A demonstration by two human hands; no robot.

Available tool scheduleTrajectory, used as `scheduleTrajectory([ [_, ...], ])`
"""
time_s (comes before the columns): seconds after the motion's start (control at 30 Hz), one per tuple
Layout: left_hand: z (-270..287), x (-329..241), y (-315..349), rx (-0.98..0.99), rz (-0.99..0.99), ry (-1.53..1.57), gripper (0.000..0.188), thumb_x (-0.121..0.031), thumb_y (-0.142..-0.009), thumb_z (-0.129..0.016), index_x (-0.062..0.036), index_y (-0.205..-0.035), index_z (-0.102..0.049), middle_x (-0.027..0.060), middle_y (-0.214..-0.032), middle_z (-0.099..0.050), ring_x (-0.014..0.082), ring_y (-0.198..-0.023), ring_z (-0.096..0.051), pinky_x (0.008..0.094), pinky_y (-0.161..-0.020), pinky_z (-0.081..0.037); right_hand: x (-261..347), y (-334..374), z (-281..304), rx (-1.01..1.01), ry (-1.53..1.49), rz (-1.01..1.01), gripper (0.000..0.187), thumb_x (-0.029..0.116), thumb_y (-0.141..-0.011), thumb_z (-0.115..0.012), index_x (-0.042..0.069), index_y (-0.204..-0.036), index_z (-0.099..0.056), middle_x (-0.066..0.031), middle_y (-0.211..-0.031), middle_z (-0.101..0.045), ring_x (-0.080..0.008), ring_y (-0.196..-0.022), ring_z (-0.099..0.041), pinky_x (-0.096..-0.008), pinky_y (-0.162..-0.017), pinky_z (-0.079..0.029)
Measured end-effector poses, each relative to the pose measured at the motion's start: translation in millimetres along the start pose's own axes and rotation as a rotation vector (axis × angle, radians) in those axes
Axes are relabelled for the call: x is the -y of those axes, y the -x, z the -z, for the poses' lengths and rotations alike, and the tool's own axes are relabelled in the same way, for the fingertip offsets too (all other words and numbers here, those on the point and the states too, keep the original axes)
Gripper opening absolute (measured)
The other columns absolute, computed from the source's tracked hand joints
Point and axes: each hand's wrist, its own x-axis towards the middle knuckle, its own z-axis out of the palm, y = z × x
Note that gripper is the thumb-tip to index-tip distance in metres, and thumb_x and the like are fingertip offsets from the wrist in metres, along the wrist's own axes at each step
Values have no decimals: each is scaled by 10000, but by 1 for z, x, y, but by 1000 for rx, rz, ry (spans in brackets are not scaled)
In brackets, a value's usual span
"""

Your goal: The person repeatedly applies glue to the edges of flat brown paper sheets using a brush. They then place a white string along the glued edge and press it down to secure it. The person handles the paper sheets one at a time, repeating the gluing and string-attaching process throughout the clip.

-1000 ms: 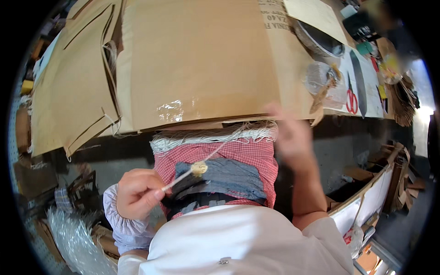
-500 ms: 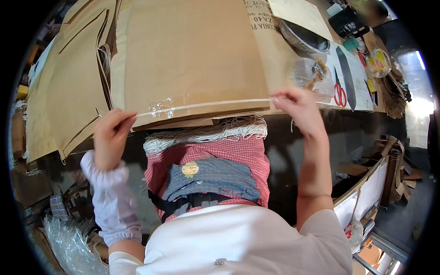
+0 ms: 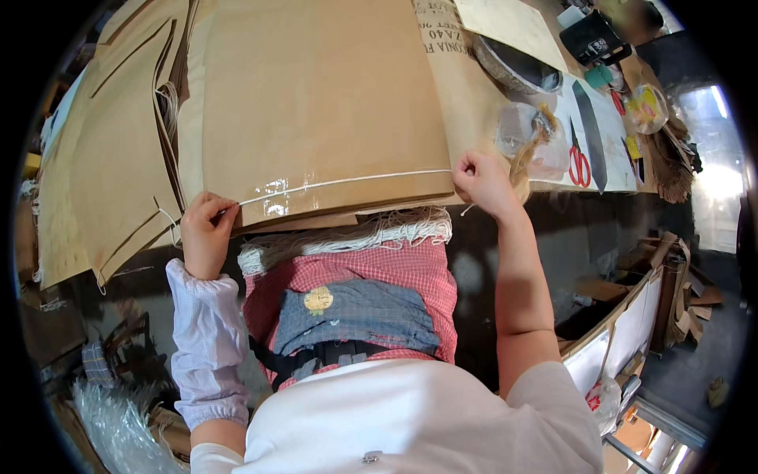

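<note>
Head view: two bare hands work at the near edge of a brown counter point(image 3: 649, 178), well apart from each other, a string drawn nearly straight between them.
String: the thin white string point(image 3: 347, 183) runs across the centre of the frame, rising slightly rightward, over the lower part of a stack of flat brown paper sheets point(image 3: 316, 103).
Left hand: the left hand point(image 3: 210, 231), left of centre, pinches one end of the string between thumb and fingers beside the stack's lower left corner; a pale lavender elastic sleeve cover point(image 3: 207, 340) wraps its forearm.
Right hand: the right hand point(image 3: 482, 186), right of centre, is curled closed on the string at the stack's lower right corner, a short tail hanging below it.
Lap: a bundle of loose white strands point(image 3: 347, 242) lies across a red-and-white checked cloth point(image 3: 371, 265), just below the stack; under it sits a blue-grey fabric panel point(image 3: 363, 312) with a round yellow patch point(image 3: 319, 300).
Upper right: red-handled scissors point(image 3: 579, 167) lie beside a long dark grey blade point(image 3: 588, 130); a crumpled clear plastic container point(image 3: 517, 126) is to their left.
Upper left: more slit brown paper sheets point(image 3: 118, 150).
</note>
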Motion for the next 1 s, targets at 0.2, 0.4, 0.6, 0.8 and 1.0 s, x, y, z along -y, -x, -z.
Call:
scheduleTrajectory([
  [0.2,2,-3,1,-25,-116,-131,116,-15,-704,-680,2,-813,-645,94,-804,-589,268,-795,-570,345,-706,-443,21,7,7,180,-523,-204,169,-10,-773,-614,66,-762,-463,37,-640,-471,-44,-517,-430,-219,-446,-333],
  [0.4,3,-21,1,-136,-412,-471,196,-23,-682,-676,-40,-863,-600,80,-874,-578,284,-855,-555,369,-747,-427,19,13,-12,192,-637,-67,283,-15,-744,-653,107,-708,-400,56,-640,-422,-29,-584,-395,-206,-500,-314],
  [0.6,-6,-9,16,12,-230,-161,310,79,-684,-579,-16,-976,-625,115,-905,-596,307,-852,-575,395,-724,-468,17,18,-49,-420,144,268,275,15,-645,-730,49,-809,-512,-20,-693,-513,-183,-690,-525,-301,-612,-438],
  [0.8,16,-13,-2,298,-324,19,326,38,-707,-636,24,-1032,-621,141,-982,-579,301,-892,-569,349,-773,-461,30,11,-43,-184,347,902,180,-35,-661,-699,24,-827,-659,-77,-883,-640,-273,-832,-597,-347,-712,-498],
  [1.0,11,10,-19,249,79,102,165,-85,-744,-705,21,-854,-643,127,-759,-603,284,-681,-594,338,-630,-472,42,-5,-47,-103,-104,135,98,85,-771,-689,11,-734,-638,-88,-720,-569,-171,-623,-543,-266,-569,-431],
])
